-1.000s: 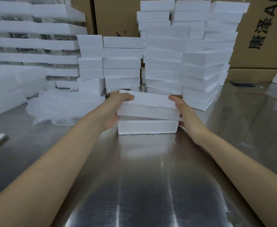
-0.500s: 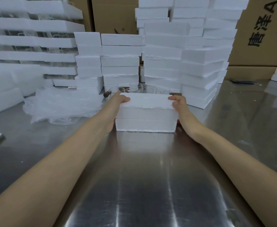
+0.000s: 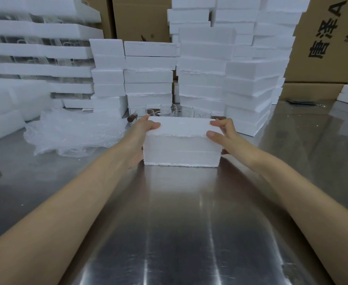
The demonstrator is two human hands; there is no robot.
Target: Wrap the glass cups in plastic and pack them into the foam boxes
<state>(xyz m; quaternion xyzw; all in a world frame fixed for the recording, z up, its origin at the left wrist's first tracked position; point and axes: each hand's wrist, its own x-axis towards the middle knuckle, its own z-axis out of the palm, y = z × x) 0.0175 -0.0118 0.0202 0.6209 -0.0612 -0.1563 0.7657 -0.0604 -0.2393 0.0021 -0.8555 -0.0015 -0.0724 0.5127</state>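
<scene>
A white foam box [image 3: 182, 149] stands on the steel table [image 3: 179, 223] in the middle, its lid seated on the lower half. My left hand [image 3: 143, 130] grips the box's left end, thumb on the lid's top. My right hand [image 3: 220, 131] grips the right end, thumb on the front edge and fingers over the top corner. Several clear glass cups [image 3: 167, 111] stand just behind the box. A heap of clear plastic wrap [image 3: 74, 132] lies to the left.
Tall stacks of white foam boxes [image 3: 204, 64] rise behind the cups. Foam trays with glassware [image 3: 37, 50] fill the far left. Cardboard cartons [image 3: 329, 38] stand at the back right. A dark-handled tool [image 3: 132, 118] lies beside the cups.
The lid, held above the lower half a second ago, has come down and now sits closed on it. Both hands stay on the box's ends.
</scene>
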